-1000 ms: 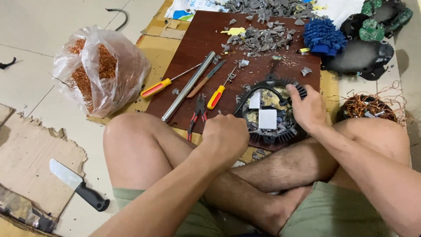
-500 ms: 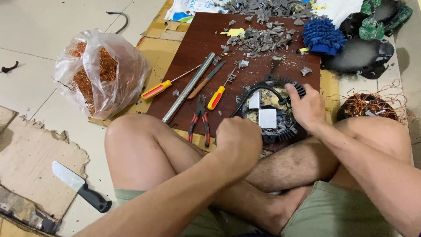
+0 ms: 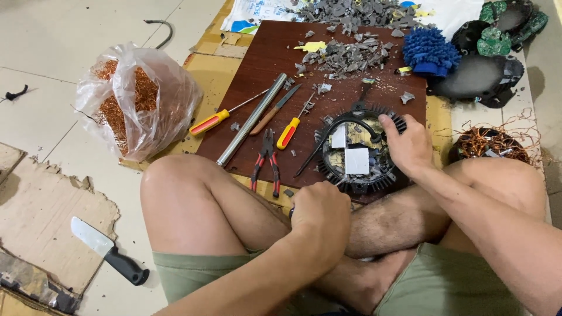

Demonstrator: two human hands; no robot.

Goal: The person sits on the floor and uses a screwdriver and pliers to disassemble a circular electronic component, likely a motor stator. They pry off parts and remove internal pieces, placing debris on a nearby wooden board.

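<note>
A round black finned housing (image 3: 358,153) with white blocks inside lies at the near edge of a dark brown board (image 3: 263,64) on the floor. The right hand (image 3: 408,145) clasps its right rim, grip closed on it. The left hand (image 3: 321,217) sits just in front, fist narrow around a tool mostly hidden. Red-handled pliers (image 3: 267,159), a metal rod (image 3: 252,119) and screwdrivers (image 3: 291,130) lie left of it; a bag of copper wire (image 3: 137,99) stands farther left.

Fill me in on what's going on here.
A person sits cross-legged on the floor at a dark wooden board. Their right hand grips the rim of a round black finned housing, while the left hand, fisted near its front edge, seems to hold a tool. Pliers and screwdrivers lie beside it.
</note>
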